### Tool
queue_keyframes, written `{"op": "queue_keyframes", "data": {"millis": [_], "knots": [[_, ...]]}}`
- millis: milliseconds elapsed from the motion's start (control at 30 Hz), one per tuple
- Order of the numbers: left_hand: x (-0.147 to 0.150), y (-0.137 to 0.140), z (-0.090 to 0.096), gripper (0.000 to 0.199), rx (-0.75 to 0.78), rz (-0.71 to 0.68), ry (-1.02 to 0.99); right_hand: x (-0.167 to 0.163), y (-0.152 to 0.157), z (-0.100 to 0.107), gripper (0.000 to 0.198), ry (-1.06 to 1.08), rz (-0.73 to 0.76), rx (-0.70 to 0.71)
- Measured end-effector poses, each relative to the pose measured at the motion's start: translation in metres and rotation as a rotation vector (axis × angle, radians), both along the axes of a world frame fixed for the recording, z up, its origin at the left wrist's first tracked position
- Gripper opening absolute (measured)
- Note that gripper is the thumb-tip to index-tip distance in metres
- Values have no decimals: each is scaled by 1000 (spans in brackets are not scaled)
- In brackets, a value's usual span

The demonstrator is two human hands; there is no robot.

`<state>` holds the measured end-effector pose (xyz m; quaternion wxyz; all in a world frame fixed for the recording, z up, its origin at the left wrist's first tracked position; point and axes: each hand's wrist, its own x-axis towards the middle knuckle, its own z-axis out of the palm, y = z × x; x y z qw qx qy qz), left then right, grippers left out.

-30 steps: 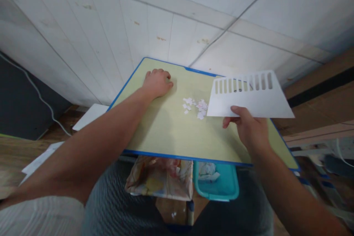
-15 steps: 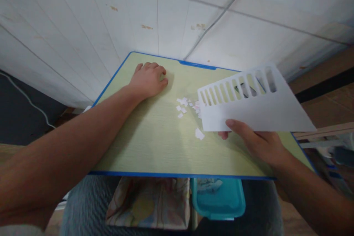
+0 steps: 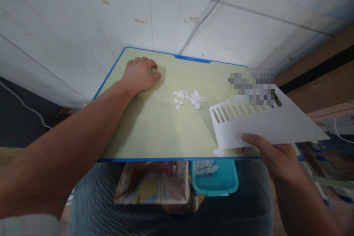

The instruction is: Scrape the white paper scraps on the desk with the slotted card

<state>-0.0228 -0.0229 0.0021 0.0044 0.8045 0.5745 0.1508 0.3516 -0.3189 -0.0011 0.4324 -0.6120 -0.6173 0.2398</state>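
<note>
My right hand (image 3: 272, 155) grips a white sheet (image 3: 257, 129) by its near edge, thumb on top and fingers underneath. A row of rounded slots of growing width is cut along the sheet's far side. By the sheet's near left corner, at the front edge of the table, lies a white paper scrap (image 3: 218, 152). Small white paper pieces (image 3: 195, 97) lie loosely heaped in mid-table, left of the sheet. My left hand (image 3: 141, 75) rests on the far left of the table, fingers bent and thumb apart, with nothing seen in it.
The pale yellow-green table (image 3: 155, 129) has a blue rim and stands against a white panelled wall (image 3: 132, 14). Pixelated items (image 3: 251, 84) lie at the back right. Below the front edge are a patterned fabric-like container (image 3: 152, 188) and a turquoise bin (image 3: 217, 182) with crumpled paper.
My right hand has brought the sheet nearer the front edge and to the right. The larger scrap has shifted to the front edge. The view has moved slightly; my left hand stays on the table.
</note>
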Motion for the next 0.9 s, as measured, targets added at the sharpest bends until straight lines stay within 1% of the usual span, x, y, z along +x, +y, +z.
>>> {"op": "queue_keyframes", "data": {"millis": [67, 167, 300, 400, 600, 767, 900], "knots": [[0, 1, 1, 52, -11, -3, -11, -2, -3, -2, 37, 24, -25, -12], [-1, 2, 1, 54, -19, -14, -55, -2, -7, -7, 27, 98, -75, -25], [-1, 2, 0, 54, -16, -14, -83, 4, -10, -11, 29, 182, -45, -57], [0, 2, 0, 51, -13, -23, -87, 3, -7, -12, 26, 193, -82, -51], [1, 1, -2, 48, 11, -9, -52, -9, 6, -6, 29, 145, -193, 26], [0, 3, -2, 47, 12, -24, -95, -18, 18, 6, 35, 9, -186, 58], [-1, 2, 0, 51, -8, -23, -84, -17, 16, 7, 36, 9, -168, 50]]}}
